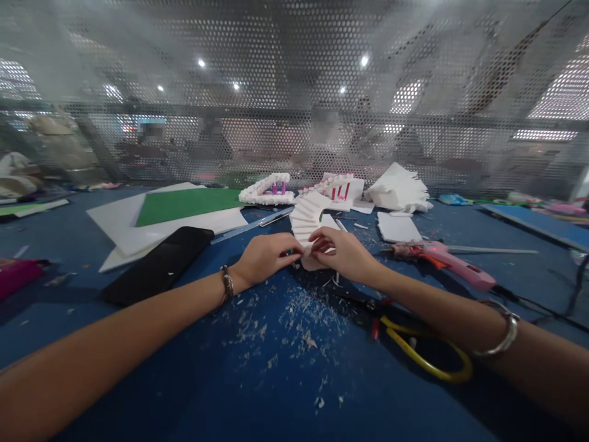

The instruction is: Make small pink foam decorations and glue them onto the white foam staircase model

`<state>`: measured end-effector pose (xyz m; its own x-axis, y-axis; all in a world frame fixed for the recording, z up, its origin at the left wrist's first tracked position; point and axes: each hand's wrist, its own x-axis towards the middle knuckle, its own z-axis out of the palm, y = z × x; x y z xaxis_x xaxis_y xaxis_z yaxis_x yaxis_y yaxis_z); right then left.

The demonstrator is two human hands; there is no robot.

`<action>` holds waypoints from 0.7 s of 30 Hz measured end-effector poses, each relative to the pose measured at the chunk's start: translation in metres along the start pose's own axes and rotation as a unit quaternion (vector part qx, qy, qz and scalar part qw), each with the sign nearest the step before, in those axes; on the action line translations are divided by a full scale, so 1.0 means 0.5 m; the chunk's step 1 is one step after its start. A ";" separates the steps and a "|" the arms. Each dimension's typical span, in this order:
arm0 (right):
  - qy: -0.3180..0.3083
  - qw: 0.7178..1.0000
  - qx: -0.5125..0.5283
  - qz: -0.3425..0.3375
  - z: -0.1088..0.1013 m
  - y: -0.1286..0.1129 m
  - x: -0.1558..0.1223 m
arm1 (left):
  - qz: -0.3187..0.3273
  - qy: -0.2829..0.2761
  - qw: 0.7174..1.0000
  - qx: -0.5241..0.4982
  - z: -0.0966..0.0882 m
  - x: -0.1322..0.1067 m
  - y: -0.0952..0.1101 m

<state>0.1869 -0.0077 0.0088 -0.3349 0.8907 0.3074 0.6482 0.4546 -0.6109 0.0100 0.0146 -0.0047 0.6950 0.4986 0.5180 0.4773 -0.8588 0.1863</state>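
Observation:
In the middle of the blue table stands a white curved staircase model [306, 218], built of thin overlapping steps. My left hand [269, 258] has its fingertips pinched on the near left edge of the model. On the near right side, my right hand [343, 252] is closed with bent fingers pressed on the lowest part. The exact bits under the fingertips are partly hidden. White shavings [306, 325] are scattered on the table in front of both hands.
Yellow-handled scissors [432, 368] lie beneath my right forearm. To the right is a pink glue gun [455, 264] with a cord. A black phone-like slab [161, 264], green sheet [188, 204] and clear ruler [251, 226] are on the left. White foam pieces [398, 190] stand behind.

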 end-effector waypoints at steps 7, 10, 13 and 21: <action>-0.008 0.999 -0.046 -0.015 -0.021 -0.006 -0.003 | -0.015 0.001 1.000 -0.003 0.000 -0.002 0.002; -0.044 0.997 -0.056 -0.031 -0.018 -0.009 -0.006 | -0.010 -0.001 1.000 -0.008 0.002 -0.002 0.002; -0.065 0.994 -0.064 -0.052 -0.014 -0.013 -0.008 | -0.006 -0.002 1.000 -0.016 0.003 -0.002 0.001; -0.069 0.997 -0.025 -0.035 -0.027 -0.030 -0.009 | 0.001 0.013 0.998 -0.063 -0.007 -0.008 0.011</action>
<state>0.1881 -0.0184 0.0263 -0.4696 0.8487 0.2435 0.6513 0.5192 -0.5535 0.0079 0.0076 -0.0027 0.6812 0.4955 0.5389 0.4035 -0.8684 0.2884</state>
